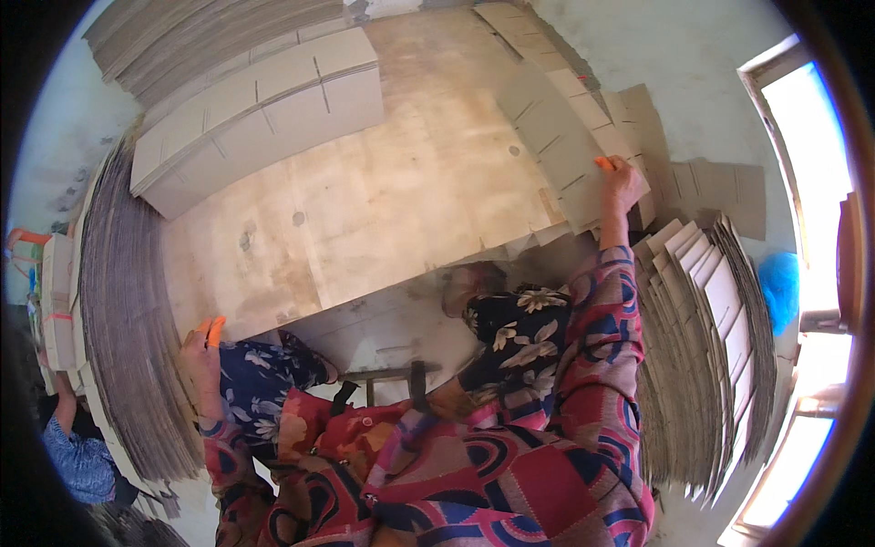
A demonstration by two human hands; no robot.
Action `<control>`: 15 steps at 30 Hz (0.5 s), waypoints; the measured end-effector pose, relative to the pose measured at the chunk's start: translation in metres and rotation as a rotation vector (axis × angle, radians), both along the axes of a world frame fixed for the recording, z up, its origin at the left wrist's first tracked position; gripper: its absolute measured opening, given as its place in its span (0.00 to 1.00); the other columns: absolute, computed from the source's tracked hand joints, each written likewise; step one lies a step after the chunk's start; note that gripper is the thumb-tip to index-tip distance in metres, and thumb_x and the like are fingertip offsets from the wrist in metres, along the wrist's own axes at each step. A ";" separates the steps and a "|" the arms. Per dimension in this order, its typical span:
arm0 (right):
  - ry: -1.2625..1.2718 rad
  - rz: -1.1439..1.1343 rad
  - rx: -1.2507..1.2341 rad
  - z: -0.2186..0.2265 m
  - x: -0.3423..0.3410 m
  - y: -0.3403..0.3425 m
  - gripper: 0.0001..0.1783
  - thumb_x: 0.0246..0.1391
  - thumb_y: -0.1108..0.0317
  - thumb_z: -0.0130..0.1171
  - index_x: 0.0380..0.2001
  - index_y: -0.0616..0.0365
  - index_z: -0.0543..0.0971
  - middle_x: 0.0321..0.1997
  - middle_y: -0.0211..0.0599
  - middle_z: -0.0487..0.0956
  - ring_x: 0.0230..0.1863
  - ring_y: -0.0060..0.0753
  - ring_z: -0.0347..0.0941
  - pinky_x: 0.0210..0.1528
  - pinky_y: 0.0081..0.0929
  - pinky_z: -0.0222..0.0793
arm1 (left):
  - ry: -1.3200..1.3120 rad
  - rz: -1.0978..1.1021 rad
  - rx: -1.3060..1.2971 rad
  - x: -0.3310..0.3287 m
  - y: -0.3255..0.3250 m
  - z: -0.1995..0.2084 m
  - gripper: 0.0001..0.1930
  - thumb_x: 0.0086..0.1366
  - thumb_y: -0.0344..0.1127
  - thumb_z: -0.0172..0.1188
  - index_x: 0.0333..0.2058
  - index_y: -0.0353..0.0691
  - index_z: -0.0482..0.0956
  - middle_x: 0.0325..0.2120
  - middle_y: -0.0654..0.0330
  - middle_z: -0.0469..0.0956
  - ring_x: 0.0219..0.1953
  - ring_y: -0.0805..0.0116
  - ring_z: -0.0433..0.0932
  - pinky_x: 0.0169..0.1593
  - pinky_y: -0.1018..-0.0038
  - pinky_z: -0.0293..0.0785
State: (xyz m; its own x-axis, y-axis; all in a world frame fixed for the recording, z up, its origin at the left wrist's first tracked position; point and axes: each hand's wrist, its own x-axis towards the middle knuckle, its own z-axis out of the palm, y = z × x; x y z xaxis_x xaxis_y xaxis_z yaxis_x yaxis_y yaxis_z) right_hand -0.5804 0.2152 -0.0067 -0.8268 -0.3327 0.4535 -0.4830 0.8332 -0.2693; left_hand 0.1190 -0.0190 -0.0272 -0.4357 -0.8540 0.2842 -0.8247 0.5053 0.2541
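Observation:
My right hand (623,185), an orange cover on a fingertip, is closed on the edge of a slotted cardboard sheet (556,137) at the right of the wooden board. That sheet slants along the board's right side and is slightly blurred. At the near left corner of the wooden board (365,210), my left hand (201,356) has orange-covered fingertips pointing up, slightly apart, with nothing visible in them. It is beside a tall stack of cardboard sheets (128,319).
A block of slotted cardboard strips (264,114) lies at the board's far left, with more stacked cardboard (200,41) behind. Fanned cardboard sheets (702,337) stand at my right, near a blue bag (779,290). Another person's sleeve (82,460) shows at lower left.

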 end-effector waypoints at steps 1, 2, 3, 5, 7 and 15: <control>0.022 0.011 -0.048 -0.003 0.003 -0.001 0.14 0.49 0.50 0.60 0.31 0.45 0.83 0.32 0.43 0.80 0.37 0.48 0.76 0.37 0.42 0.69 | 0.036 -0.034 -0.040 -0.001 -0.003 -0.003 0.10 0.56 0.31 0.65 0.37 0.35 0.82 0.23 0.49 0.77 0.25 0.55 0.76 0.30 0.65 0.72; 0.053 0.013 -0.094 -0.005 0.002 0.002 0.13 0.49 0.50 0.59 0.32 0.43 0.84 0.33 0.42 0.80 0.38 0.48 0.76 0.37 0.42 0.69 | 0.062 -0.036 -0.024 -0.002 -0.005 -0.006 0.10 0.57 0.31 0.65 0.37 0.35 0.82 0.24 0.49 0.77 0.25 0.55 0.76 0.31 0.65 0.72; 0.058 0.016 -0.092 -0.009 -0.002 0.003 0.13 0.51 0.51 0.58 0.32 0.43 0.83 0.33 0.43 0.80 0.38 0.48 0.76 0.38 0.43 0.69 | 0.086 -0.043 -0.006 0.000 -0.006 -0.007 0.10 0.57 0.31 0.65 0.37 0.35 0.82 0.24 0.48 0.77 0.25 0.55 0.76 0.31 0.65 0.72; 0.007 -0.023 0.059 -0.006 0.002 -0.008 0.11 0.54 0.58 0.53 0.34 0.46 0.82 0.35 0.43 0.80 0.40 0.48 0.77 0.39 0.44 0.70 | 0.069 -0.013 0.036 0.008 -0.001 -0.012 0.10 0.57 0.31 0.64 0.38 0.34 0.82 0.25 0.48 0.78 0.26 0.55 0.76 0.32 0.66 0.72; 0.008 -0.049 0.161 -0.001 0.011 -0.021 0.09 0.56 0.65 0.50 0.34 0.50 0.79 0.36 0.44 0.80 0.41 0.48 0.77 0.39 0.46 0.71 | -0.009 0.053 0.068 0.012 -0.003 -0.014 0.11 0.58 0.31 0.64 0.39 0.34 0.82 0.26 0.48 0.78 0.28 0.55 0.76 0.33 0.66 0.72; -0.075 -0.089 0.023 0.005 0.009 -0.010 0.12 0.53 0.59 0.57 0.31 0.57 0.78 0.32 0.48 0.80 0.38 0.53 0.77 0.36 0.46 0.70 | 0.064 -0.027 0.040 0.001 -0.004 -0.011 0.10 0.58 0.32 0.64 0.37 0.32 0.82 0.26 0.45 0.79 0.27 0.53 0.77 0.32 0.64 0.71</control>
